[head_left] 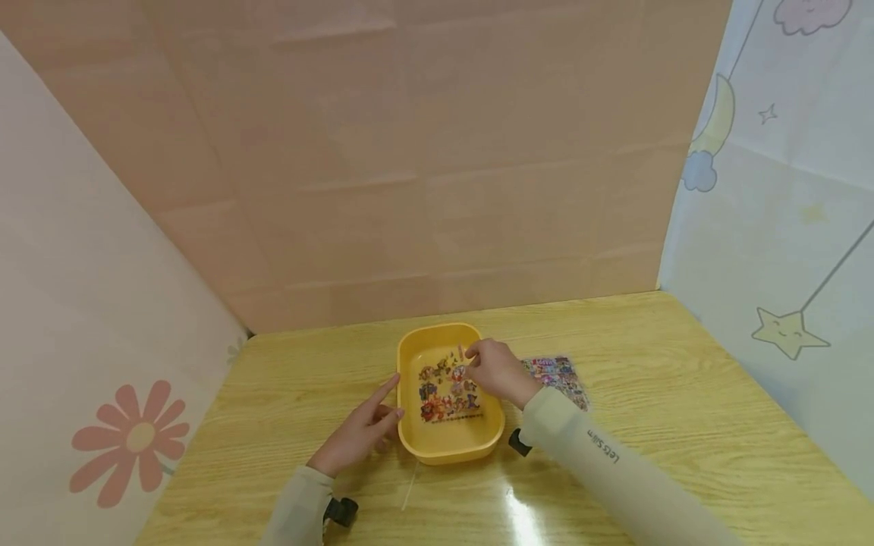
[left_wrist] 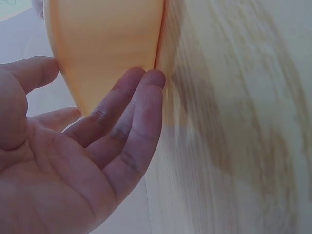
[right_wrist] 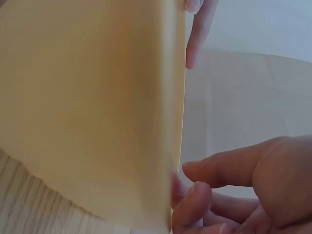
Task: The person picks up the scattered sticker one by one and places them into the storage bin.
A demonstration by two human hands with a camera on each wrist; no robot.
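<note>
A yellow plastic basin [head_left: 451, 451] stands on the table, with many small colourful cartoon stickers [head_left: 444, 409] over its floor. My left hand [head_left: 365, 432] rests against the basin's left side, fingers extended and thumb apart. The left wrist view shows the fingertips [left_wrist: 155, 78] at the basin's outer wall [left_wrist: 105, 44]. My right hand [head_left: 495, 368] reaches over the right rim, fingertips bent down close over the stickers. In the right wrist view the thumb [right_wrist: 214, 168] and bent fingers [right_wrist: 192, 207] are beside the rim; I cannot tell whether they pinch a sticker.
A sheet printed with colourful cartoon pictures [head_left: 556, 375] lies right of the basin, partly under the right forearm. A thin pale strip [head_left: 410, 485] lies before the basin. A brown paper-like wall [head_left: 423, 189] stands behind the wooden table [head_left: 321, 356], with decorated white walls at both sides.
</note>
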